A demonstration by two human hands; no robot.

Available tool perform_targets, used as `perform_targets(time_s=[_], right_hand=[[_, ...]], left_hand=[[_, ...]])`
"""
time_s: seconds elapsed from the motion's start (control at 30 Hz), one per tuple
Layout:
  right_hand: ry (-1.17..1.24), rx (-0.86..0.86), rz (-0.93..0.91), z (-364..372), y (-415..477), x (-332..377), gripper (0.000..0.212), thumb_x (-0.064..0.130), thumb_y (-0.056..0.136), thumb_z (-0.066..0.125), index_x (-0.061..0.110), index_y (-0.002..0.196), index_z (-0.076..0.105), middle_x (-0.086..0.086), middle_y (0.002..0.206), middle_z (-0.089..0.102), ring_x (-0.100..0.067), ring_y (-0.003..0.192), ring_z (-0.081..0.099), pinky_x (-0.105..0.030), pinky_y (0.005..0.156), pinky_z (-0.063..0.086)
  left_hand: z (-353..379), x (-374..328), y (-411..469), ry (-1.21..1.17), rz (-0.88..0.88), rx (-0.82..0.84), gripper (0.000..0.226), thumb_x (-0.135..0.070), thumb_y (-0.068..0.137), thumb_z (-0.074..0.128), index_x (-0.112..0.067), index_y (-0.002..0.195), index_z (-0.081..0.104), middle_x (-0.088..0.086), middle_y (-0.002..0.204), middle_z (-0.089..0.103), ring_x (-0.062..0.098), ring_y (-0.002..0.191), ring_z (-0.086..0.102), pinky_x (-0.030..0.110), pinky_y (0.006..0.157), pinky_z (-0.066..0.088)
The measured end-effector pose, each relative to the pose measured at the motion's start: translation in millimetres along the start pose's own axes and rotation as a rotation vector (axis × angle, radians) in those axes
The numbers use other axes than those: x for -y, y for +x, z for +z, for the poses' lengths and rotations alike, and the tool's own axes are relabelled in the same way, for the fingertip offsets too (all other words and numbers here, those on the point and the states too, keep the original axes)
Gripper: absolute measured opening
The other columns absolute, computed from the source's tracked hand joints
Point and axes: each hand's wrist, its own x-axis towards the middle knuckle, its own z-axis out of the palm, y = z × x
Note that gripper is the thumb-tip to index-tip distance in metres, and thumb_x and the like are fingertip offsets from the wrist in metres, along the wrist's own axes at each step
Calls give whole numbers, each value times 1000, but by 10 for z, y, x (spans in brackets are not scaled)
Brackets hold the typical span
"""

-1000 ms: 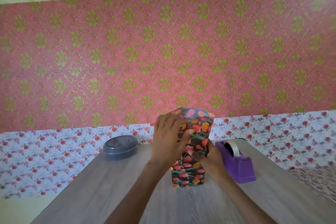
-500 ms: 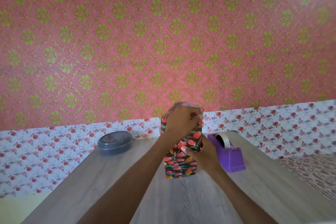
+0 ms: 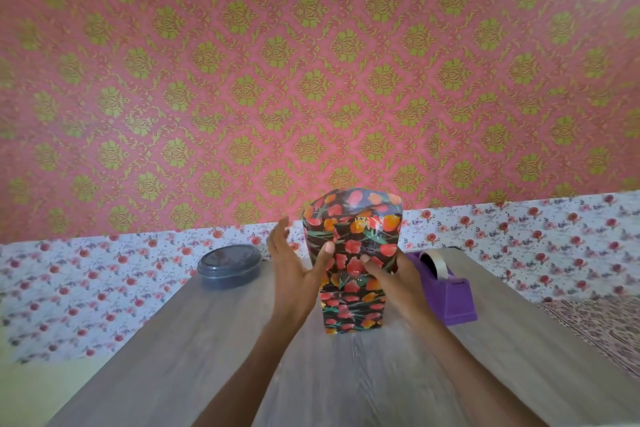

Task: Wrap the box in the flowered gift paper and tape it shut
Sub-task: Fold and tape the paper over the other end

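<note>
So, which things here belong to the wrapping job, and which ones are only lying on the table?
For the job: box in flowered paper, standing upright; purple tape dispenser to its right; left hand, thumb on the paper; right hand gripping its side.
Just lying about: dark round lidded container, back left on the table.

Bare table left and front of wrapped box — right blocked by tape dispenser, back-left by lidded container.
</note>
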Motion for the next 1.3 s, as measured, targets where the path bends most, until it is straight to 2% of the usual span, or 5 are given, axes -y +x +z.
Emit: perform_targets(time_s=[0.17,0.33,0.6,0.93,1.3], right_hand=[[-44,-96,-7,35,5,39,22,32,83,76,28,100,63,13,93,71,1,89,65,-19,78,47],[-120,-232,-28,104,8,2,27,19,78,80,21,98,63,11,87,69,-2,81,65,-11,63,44],[-136,-409,-4,220,-26,-6,31,19,70,83,21,93,63,12,81,68,-5,73,65,-23,59,48],[-162,-420,5,242,-116,98,33,26,70,84,24,94,61,12,84,65,-4,73,60,-12,54,37],[-99,-430,-186,-25,59,362,25,48,87,67,23,94,67,11,83,69,-5,80,65,-27,68,50]], left_hand=[[135,255,-80,-188,-330,125,105,-57,69,79,-28,150,19,0,146,43,18,127,50,36,97,49],[244,308,7,-70,-407,18,60,-42,75,81,-19,125,59,-8,103,71,9,91,67,32,79,58],[324,259,17,48,-464,-124,31,-37,81,77,-18,104,73,-6,94,72,4,76,64,18,59,45],[417,228,-72,-102,-520,-111,46,-49,58,83,-40,95,57,-8,95,68,13,87,67,39,76,59],[441,159,-89,-210,-631,-155,44,-34,65,88,-26,103,67,-2,94,74,21,85,70,45,83,59]])
